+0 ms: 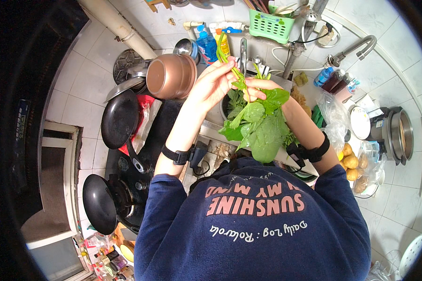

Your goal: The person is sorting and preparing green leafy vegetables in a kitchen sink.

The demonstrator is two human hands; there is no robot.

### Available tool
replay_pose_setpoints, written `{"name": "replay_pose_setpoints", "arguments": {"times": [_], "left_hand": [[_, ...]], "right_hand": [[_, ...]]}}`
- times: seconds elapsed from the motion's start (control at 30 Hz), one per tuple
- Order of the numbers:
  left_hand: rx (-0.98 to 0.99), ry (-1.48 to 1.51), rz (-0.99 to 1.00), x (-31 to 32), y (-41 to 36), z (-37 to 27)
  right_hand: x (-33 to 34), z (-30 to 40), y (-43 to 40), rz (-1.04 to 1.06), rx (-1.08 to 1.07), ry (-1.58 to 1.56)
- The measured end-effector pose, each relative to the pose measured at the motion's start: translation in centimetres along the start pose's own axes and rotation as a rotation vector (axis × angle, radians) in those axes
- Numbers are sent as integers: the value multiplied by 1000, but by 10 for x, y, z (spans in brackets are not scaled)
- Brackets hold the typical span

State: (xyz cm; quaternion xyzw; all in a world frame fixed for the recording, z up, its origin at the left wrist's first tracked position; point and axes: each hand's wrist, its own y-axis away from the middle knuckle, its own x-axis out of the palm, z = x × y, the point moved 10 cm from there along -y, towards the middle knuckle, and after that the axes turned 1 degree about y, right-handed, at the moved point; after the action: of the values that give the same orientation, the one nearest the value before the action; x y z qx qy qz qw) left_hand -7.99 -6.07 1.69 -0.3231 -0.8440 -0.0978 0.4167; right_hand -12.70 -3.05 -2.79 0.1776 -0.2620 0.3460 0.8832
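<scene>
My left hand [216,82] pinches the green stems [225,59] of a leafy vegetable, which stick up past its fingers. Beside it, my right hand [262,87] has its fingers closed on the lower part of the stems. Broad wet green leaves [267,131] hang from the right hand towards my chest. Both hands are above the near side of the sink, below the curved metal faucet [243,52]. More greens lie in a metal basin [227,105] under the hands, partly hidden by the leaves and forearms.
A copper-coloured pot [168,76] and a black frying pan [119,119] stand left, over the black stove [165,123]. A wok [100,203] is lower left. Soap bottles [206,45] stand behind the sink. Potatoes [350,161], a plastic bag [334,119] and a cooker [399,135] are at right.
</scene>
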Motion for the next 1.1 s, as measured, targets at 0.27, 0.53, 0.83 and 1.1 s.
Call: {"name": "replay_pose_setpoints", "arguments": {"times": [0.27,0.53,0.83,1.1], "left_hand": [[38,-151,-145,-12,-1,-6],[-4,-204,-233,-24,0,-5],[-30,-19,-145,-18,5,-15],[-27,57,-77,-33,14,-29]], "right_hand": [[8,5,3,228,-67,-191],[-7,6,4,100,-118,-159],[-23,14,1,-101,-165,187],[7,28,22,53,-156,244]]}}
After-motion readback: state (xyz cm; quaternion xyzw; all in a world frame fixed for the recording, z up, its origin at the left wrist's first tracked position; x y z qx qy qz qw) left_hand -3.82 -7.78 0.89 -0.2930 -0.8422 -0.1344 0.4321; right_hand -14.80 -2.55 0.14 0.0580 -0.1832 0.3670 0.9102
